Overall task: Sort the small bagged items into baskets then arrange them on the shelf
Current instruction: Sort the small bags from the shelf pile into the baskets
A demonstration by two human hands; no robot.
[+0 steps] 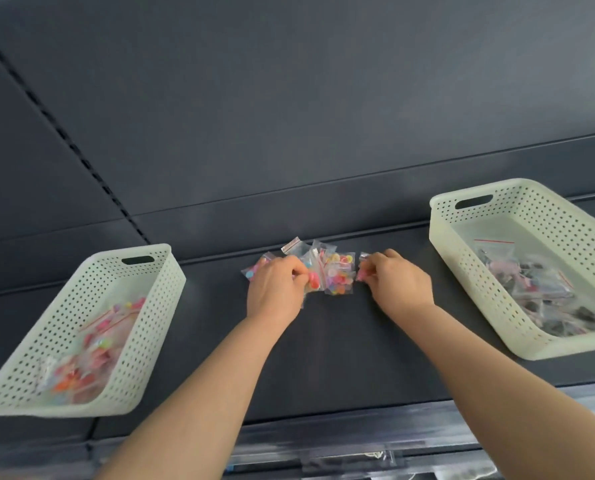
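Head view: at frame centre on the shelf (324,362), left hand (276,286) and right hand (399,283) each pinch one of the small bags (339,277); likely light, slippery film, best taken by a sealed edge.

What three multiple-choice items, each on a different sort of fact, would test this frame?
1. Where does the pile lie, given the left basket and right basket? A. inside the left one B. inside the right one C. on the shelf between them
2. How many baskets show? A. two B. one C. three
3. What is the right hand doing? A. lying flat B. pinching a pink bag C. gripping a rim

C: the pile sits on bare shelf between both. A: one basket stands at each side. B: its fingertips close on the bag.
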